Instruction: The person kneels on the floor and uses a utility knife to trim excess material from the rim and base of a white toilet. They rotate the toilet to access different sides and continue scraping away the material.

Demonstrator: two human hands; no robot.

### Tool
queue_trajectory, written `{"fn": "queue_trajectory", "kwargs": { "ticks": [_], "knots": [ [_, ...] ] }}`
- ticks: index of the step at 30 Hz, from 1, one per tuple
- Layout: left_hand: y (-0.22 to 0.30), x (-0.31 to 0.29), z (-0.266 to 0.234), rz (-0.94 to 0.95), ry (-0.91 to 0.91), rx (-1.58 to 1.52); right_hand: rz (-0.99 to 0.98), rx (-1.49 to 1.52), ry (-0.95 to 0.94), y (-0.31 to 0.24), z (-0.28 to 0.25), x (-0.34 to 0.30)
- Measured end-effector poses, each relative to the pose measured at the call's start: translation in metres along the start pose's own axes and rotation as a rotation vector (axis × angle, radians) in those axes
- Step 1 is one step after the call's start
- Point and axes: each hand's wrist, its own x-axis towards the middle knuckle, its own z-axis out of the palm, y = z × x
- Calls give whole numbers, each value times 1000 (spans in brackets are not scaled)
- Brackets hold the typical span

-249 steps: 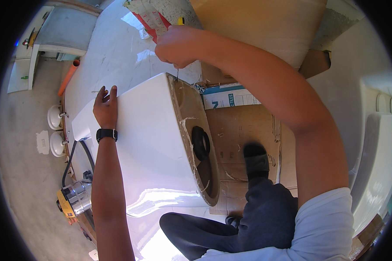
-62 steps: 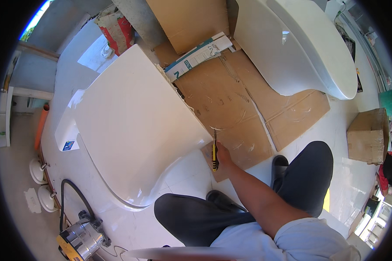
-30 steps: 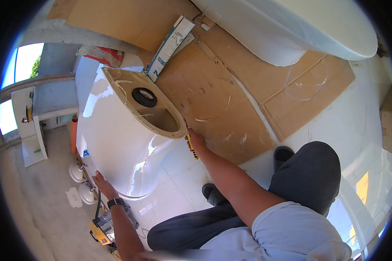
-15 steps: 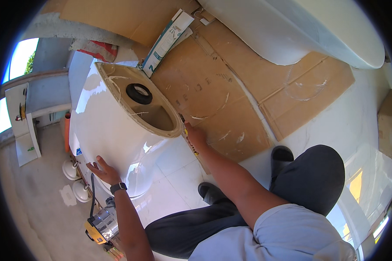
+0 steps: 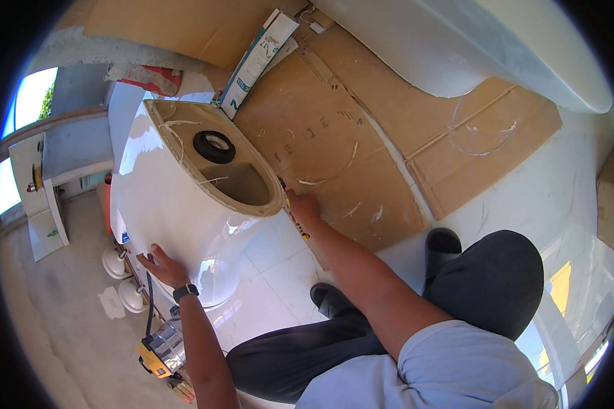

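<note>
A white ceramic toilet lies tipped over, its hollow, unglazed underside facing up and away from me. A black rubber ring surrounds the outlet hole inside, and thin whitish strips cling to the base rim. My left hand, fingers spread, rests against the glazed side. At the rim's near right end, my right hand is closed around a slim yellow-and-black utility knife. Its front end is close to the rim; the fingers partly hide it, and I cannot tell whether it touches.
Cardboard sheets with whitish scraps cover the tiles to the right. A long narrow box leans behind the toilet. Another large white fixture stands at far right. A yellow-and-silver vacuum cleaner and white round fittings are at left.
The view has shifted slightly. Both hands stay in nearly the same places on and beside the toilet, the right still holding the knife at the rim.
</note>
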Motion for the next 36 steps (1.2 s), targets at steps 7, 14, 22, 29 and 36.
{"fn": "queue_trajectory", "kwargs": {
  "ticks": [7,14,22,29,36],
  "knots": [
    [-5,2,0,24,7,32,99,121,-87,2,-3,2],
    [-2,1,0,-30,-6,22,-36,-179,-15,0,-4,14],
    [-1,1,1,27,17,70,-191,-265,13,5,-15,2],
    [2,-1,3,11,13,88,-93,-137,-15,7,-17,8],
    [-2,2,2,29,1,114,-153,-330,165,3,3,15]
  ]
}}
